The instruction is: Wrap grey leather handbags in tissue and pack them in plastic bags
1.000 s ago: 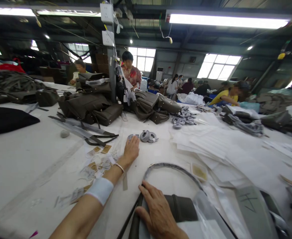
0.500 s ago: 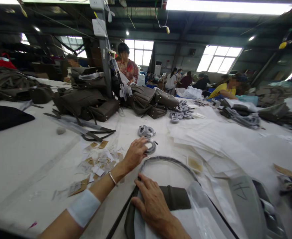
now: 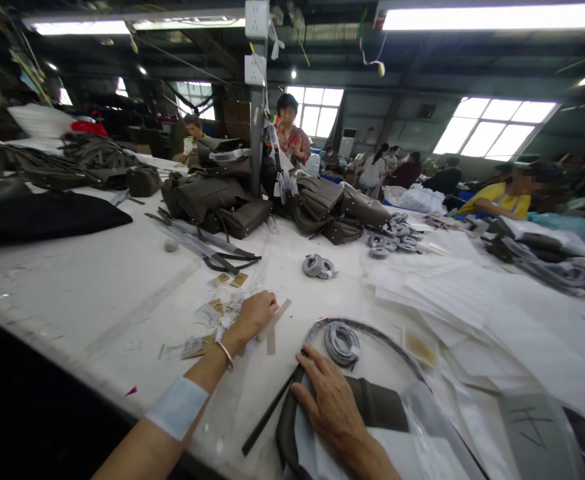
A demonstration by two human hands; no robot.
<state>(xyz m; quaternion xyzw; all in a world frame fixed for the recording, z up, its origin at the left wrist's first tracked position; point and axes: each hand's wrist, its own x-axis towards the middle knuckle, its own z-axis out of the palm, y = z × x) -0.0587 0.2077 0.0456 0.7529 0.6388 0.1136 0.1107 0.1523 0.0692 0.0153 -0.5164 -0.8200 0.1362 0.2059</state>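
My left hand (image 3: 256,315) is closed, its fingers curled over the edge of a pile of paper tags with strings (image 3: 217,308). What its fingertips hold is hidden. Beside them lie pale grey-beige strips (image 3: 276,321); I cannot tell whether the hand grips them. My right hand (image 3: 333,403) rests with fingers extended on a dark olive bag (image 3: 380,403) partly covered in white sheet and clear plastic. The bag's wrapped handle (image 3: 372,328) arches away from me. Inside that arch lies a wrapped grey coiled strap (image 3: 341,344).
More coils (image 3: 319,267) lie ahead, with a heap of them (image 3: 395,235) farther back. Olive bags (image 3: 212,200) are piled near a post (image 3: 256,133). White sheets (image 3: 452,300) spread to the right, by a small dish (image 3: 420,348). Co-workers are at the far tables.
The coiled strap that my left hand was touching now lies inside the handle's arch. My left hand has moved back to the tags and closed. My right hand stays on the bag; the view has shifted left.
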